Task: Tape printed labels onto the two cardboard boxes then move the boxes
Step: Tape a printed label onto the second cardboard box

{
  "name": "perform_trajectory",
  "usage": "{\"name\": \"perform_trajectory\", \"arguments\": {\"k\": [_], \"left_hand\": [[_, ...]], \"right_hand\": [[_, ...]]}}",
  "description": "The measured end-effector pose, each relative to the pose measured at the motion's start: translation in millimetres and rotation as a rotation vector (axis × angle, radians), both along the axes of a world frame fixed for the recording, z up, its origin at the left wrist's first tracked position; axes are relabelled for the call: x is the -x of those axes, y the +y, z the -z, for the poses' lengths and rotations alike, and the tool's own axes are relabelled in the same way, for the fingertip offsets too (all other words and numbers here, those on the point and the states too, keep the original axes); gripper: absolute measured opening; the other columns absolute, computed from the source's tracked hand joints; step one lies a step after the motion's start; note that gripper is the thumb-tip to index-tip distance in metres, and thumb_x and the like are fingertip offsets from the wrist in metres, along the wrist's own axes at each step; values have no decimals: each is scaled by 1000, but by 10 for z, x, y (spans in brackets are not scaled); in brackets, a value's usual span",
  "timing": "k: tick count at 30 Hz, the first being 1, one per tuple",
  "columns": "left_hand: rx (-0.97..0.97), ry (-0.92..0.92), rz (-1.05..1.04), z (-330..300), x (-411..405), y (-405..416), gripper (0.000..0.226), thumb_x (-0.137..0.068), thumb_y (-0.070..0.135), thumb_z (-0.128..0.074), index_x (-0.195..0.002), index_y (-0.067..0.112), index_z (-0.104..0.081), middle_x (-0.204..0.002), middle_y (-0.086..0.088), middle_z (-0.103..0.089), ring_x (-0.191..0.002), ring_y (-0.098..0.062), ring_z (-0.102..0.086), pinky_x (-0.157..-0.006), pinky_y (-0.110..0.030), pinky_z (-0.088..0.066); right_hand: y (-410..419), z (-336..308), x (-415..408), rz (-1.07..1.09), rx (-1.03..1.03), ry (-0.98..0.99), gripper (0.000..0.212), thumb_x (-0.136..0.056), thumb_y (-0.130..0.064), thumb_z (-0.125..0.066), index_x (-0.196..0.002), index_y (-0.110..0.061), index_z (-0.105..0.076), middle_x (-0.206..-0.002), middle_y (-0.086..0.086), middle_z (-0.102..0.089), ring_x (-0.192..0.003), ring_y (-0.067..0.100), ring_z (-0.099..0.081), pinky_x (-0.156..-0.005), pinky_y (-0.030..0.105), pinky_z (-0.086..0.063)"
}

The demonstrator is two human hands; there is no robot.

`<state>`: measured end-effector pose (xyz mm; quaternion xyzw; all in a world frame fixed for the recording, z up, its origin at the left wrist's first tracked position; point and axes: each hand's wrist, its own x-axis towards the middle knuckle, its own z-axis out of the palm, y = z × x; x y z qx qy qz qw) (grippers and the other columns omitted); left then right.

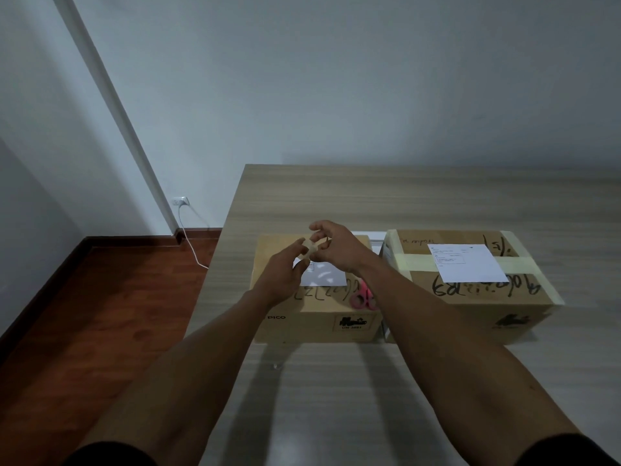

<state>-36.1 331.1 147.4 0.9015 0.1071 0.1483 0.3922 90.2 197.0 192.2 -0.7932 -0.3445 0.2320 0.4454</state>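
Observation:
Two cardboard boxes stand side by side on the table. The left box (pixel 319 317) has a white printed label (pixel 324 277) lying on its top. The right box (pixel 470 297) carries a white label (pixel 467 264) over a band of pale tape. Above the left box, my left hand (pixel 285 274) and my right hand (pixel 336 250) meet, both pinching a small pale piece of tape (pixel 309 249) between their fingertips. Pink-handled scissors (pixel 363 297) lie on the left box, partly hidden by my right forearm.
The wooden table (pixel 420 203) stretches back to the wall and right out of view. Its left edge drops to a reddish wood floor (pixel 100 314). A white cable (pixel 191 240) runs from a wall socket (pixel 179 201) down to the floor.

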Motion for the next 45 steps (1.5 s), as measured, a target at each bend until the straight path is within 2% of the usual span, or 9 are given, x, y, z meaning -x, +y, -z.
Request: {"name": "perform_trajectory", "arguments": {"k": [3, 9, 14, 19, 26, 30, 35, 40, 45], "left_hand": [[-9, 10, -34, 17, -22, 14, 40, -106, 24, -54, -143, 9, -54, -133, -8, -64, -126, -26, -57, -104, -36, -42], [14, 22, -145, 18, -84, 12, 30, -103, 14, -57, -130, 2, -60, -130, -12, -63, -117, -25, -58, -89, -22, -36], [29, 7, -165, 14, -122, 35, 26, -103, 14, -56, -127, 5, -63, -120, -9, -68, -104, -22, -64, -83, -23, -42], [22, -6, -170, -18, -113, 32, 22, -103, 13, -56, -122, 6, -64, -102, -5, -68, -82, -14, -57, -64, -8, -38], [-131, -69, 55, -34, 30, 92, 25, -99, 4, -61, -123, 8, -66, -142, -7, -60, -121, -21, -59, -98, -29, -45], [-220, -98, 154, 14, 30, 98, 24, -95, 1, -65, -117, 10, -70, -133, -6, -63, -115, -22, -61, -93, -32, -51], [-154, -50, 30, 29, 29, 105, 23, -95, 2, -64, -117, 4, -71, -114, -11, -69, -100, -26, -64, -84, -30, -48], [-3, -24, -90, 30, 9, 125, 26, -95, 4, -67, -121, 2, -70, -114, -12, -72, -91, -15, -64, -74, -1, -42], [64, 6, -128, 37, -12, 114, 32, -97, 15, -68, -127, 4, -69, -120, -13, -72, -100, -17, -65, -85, -20, -44]], "right_hand": [[13, 3, -6, 42, -22, -13, 68, -78, -3, -86, -137, -15, -54, -117, 6, -66, -85, 19, -68, -74, 28, -59], [70, 52, 22, 127, -63, -109, 52, -77, 1, -84, -124, -12, -64, -116, 7, -73, -91, 19, -74, -81, 40, -63], [110, 50, 53, 146, -67, -175, 49, -79, -2, -83, -124, -11, -65, -118, 9, -73, -95, 13, -72, -77, 18, -57], [107, 53, 60, 131, -64, -236, 52, -78, -8, -86, -125, -12, -65, -117, 6, -74, -91, 15, -73, -85, 33, -61], [39, -74, -26, -76, 62, -136, 92, -69, -7, -91, -146, -28, -45, -114, -1, -62, -93, 25, -68, -77, 31, -58], [30, -81, -13, -145, 143, -127, 92, -67, -8, -92, -143, -29, -46, -115, -5, -61, -94, 22, -67, -84, 40, -58], [13, -57, 65, -76, 89, -170, 84, -68, -8, -94, -138, -23, -51, -115, -2, -64, -85, 15, -64, -82, 40, -58], [8, -51, 91, -16, 30, -176, 82, -70, -7, -93, -139, -21, -52, -123, 4, -69, -93, 17, -68, -85, 37, -61], [1, -69, 72, 7, -8, -161, 73, -74, -7, -91, -136, -19, -55, -118, 4, -71, -92, 16, -70, -82, 30, -61]]}}
